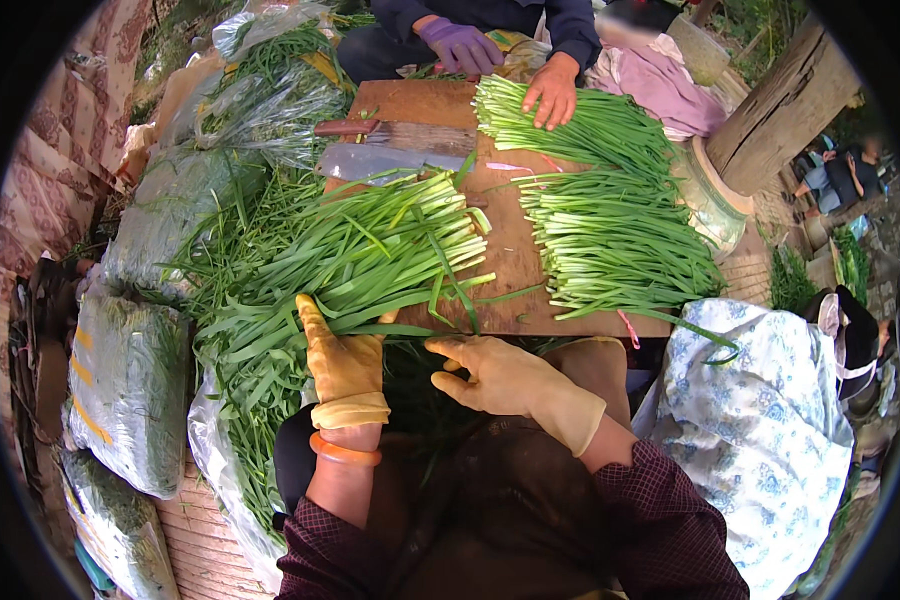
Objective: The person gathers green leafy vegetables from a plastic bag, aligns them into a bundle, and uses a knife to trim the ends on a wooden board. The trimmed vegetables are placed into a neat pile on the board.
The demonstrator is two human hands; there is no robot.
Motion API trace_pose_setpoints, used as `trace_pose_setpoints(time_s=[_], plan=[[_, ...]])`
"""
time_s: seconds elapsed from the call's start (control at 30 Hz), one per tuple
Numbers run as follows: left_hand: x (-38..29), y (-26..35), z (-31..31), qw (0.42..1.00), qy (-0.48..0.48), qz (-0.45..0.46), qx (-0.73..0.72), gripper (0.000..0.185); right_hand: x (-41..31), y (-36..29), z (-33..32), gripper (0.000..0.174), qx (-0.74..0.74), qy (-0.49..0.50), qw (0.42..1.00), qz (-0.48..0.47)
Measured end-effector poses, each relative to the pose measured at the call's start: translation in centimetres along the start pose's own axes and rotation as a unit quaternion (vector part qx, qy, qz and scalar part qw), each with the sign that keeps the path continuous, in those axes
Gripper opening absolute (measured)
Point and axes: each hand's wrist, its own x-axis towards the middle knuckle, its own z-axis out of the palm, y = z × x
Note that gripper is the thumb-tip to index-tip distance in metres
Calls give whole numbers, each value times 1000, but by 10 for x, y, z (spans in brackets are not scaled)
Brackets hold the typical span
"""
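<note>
My left hand [343, 373], in a yellow rubber glove with an orange bangle behind its cuff, reaches to the near edge of a loose pile of garlic chives [360, 255]. One finger lies against the leaves; others are partly hidden, so its grip is unclear. My right hand [495, 371], in a paler glove, hovers at the front edge of the wooden board [510, 270], with fingers apart and nothing held. To the right lie two aligned chive bundles, a nearer bundle [615, 240] and a farther bundle [577, 120], pale stem ends facing left.
Across the board, a co-worker's bare hand [551, 91] rests on the farther bundle; their purple-gloved hand [461, 46] is beside it. A cleaver [367, 161] lies at back left. Plastic-wrapped chive packs [131, 390] line the left. A flowered cloth [750, 420] hangs at right, near a wooden post [784, 105].
</note>
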Motion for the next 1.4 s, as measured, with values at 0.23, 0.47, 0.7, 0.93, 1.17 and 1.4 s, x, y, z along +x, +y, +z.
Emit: trace_pose_setpoints(time_s=[0.23,0.47,0.7,0.93,1.17,1.4], plan=[[-4,2,-4,1000,11,-10,25,64,-2,8,21,69,-27,231,969,-83],[-10,8,-1,996,34,-38,68,70,15,17,30,52,16,200,974,-104],[-79,46,-16,963,96,-133,213,85,28,41,19,33,182,218,957,-52],[-99,68,75,860,-206,-116,451,55,31,38,22,31,214,262,939,-58],[75,31,116,512,-339,292,734,98,32,37,11,27,269,196,943,22],[111,-8,93,255,-354,198,878,99,32,39,8,30,361,220,906,32]])
